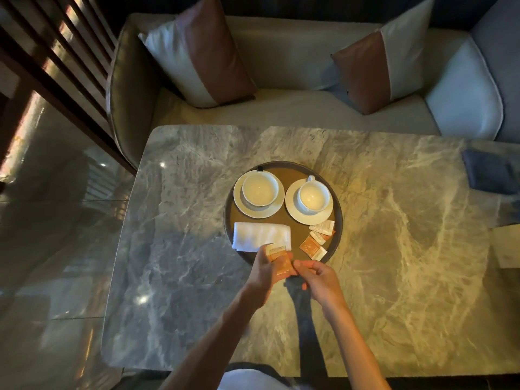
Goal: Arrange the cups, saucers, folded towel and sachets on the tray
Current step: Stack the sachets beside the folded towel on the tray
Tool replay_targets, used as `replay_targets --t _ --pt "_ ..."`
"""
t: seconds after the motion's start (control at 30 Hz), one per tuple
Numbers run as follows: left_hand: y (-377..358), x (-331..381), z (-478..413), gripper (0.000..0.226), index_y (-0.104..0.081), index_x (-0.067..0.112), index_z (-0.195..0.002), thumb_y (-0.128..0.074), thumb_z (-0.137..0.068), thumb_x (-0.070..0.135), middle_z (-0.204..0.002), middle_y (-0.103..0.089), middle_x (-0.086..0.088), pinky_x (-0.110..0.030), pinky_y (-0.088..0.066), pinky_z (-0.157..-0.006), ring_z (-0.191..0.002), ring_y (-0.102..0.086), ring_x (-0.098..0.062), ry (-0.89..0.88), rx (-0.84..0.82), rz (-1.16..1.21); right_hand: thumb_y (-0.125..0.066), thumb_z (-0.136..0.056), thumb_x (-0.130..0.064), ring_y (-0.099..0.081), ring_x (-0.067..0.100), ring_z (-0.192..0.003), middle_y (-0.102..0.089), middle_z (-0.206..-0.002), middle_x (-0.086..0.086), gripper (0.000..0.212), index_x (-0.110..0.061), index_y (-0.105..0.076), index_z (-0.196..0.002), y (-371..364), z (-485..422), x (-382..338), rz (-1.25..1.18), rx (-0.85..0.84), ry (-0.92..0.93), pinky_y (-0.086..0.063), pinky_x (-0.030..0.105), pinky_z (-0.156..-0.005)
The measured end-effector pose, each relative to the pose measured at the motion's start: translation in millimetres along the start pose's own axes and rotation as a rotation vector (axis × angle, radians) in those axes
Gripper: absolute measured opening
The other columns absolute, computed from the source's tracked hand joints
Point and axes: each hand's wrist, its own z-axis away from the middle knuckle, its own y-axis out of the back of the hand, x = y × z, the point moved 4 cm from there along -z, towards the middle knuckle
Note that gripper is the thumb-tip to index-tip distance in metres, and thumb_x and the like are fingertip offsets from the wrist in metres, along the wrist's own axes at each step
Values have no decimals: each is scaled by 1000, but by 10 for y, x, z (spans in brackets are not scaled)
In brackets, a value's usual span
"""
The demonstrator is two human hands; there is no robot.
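Two cups [260,188], two saucers [289,205], one folded towel [260,235], five sachets [322,228], one tray [336,220], two cushions [202,52].

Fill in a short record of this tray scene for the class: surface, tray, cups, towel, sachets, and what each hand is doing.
surface: marble table
tray: round, dark rim
cups: two white cups, left cup and right cup, each on a saucer
towel: folded white towel, near left of tray
sachets: three loose sachets at tray's near right
left hand: left hand holds orange sachets
right hand: right hand beside them; touching unclear
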Motion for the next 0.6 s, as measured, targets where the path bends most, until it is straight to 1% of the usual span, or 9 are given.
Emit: replay_targets --t 0.03,0.1,0.17,0.2,0.23,0.3,0.4,0.53,0.6 --pt "-4 -7 -16 28 -57 -8 -102 -63 -83 11 -90 -61 -19 -44 -53 -78 -84 -62 -33 3 32 -12 -72 -87 -21 -63 8 -62 -74 -73 -2 8 -17 -73 -80 90 -96 -13 63 47 43 -44 19 -55" --pt "-21 -45 -37 19 -61 12 -99 -62 -80 12 -84 -65 -9 -39 -58 -72 -78 -68 -21 36 102 -32 -69 -89 -22 -64 12 -75 -72 -82 -2 8 -19 -71 -82 297 -325 -57 275 204 144 -41 20 -59" --pt "-62 -82 -66 19 -66 31 -85 -61 -81 13 -76 -67 1 -38 -60 -67 -74 -70 -16 82 137 -42 -68 -90 -26 -66 20 -85 -70 -91 2 11 -15 -70 -91 419 -544 -94 511 314 198 -41 26 -61" --pt "-84 -93 -88 21 -67 34 -79 -62 -83 15 -73 -67 3 -38 -60 -66 -73 -70 -17 85 134 -42 -67 -90 -30 -65 24 -90 -67 -99 5 18 -14 -68 -99 433 -645 -87 623 327 190 -42 28 -65" --pt "-106 -104 -106 20 -67 34 -78 -62 -86 15 -73 -68 2 -37 -60 -65 -73 -70 -18 86 132 -36 -66 -91 -32 -64 27 -95 -63 -107 8 25 -13 -66 -107 428 -729 -63 723 323 160 -44 30 -70" --pt "-140 -105 -119 12 -63 23 -91 -61 -91 12 -79 -69 -4 -37 -60 -64 -74 -72 -21 79 152 0 -64 -92 -33 -62 30 -102 -53 -120 12 31 -14 -59 -117 390 -822 -13 860 301 109 -47 35 -78" --pt "-166 -122 -133 13 -54 14 -98 -54 -92 2 -86 -68 -11 -38 -60 -62 -74 -72 -24 104 177 57 -65 -92 -27 -62 31 -103 -47 -123 14 33 -14 -53 -120 355 -884 42 860 298 99 -49 36 -81" --pt "-177 -140 -139 24 -50 10 -106 -48 -88 -4 -96 -64 -16 -41 -60 -67 -80 -70 -27 146 170 91 -70 -89 -23 -61 32 -95 -47 -117 13 19 -17 -58 -103 404 -953 74 711 286 46 -45 34 -74" --pt "-161 -141 -148 31 -47 9 -111 -48 -85 -8 -101 -60 -18 -41 -60 -69 -83 -68 -28 145 157 110 -68 -90 -20 -60 32 -95 -50 -114 12 9 -16 -63 -96 457 -968 56 668 288 91 -45 32 -72"
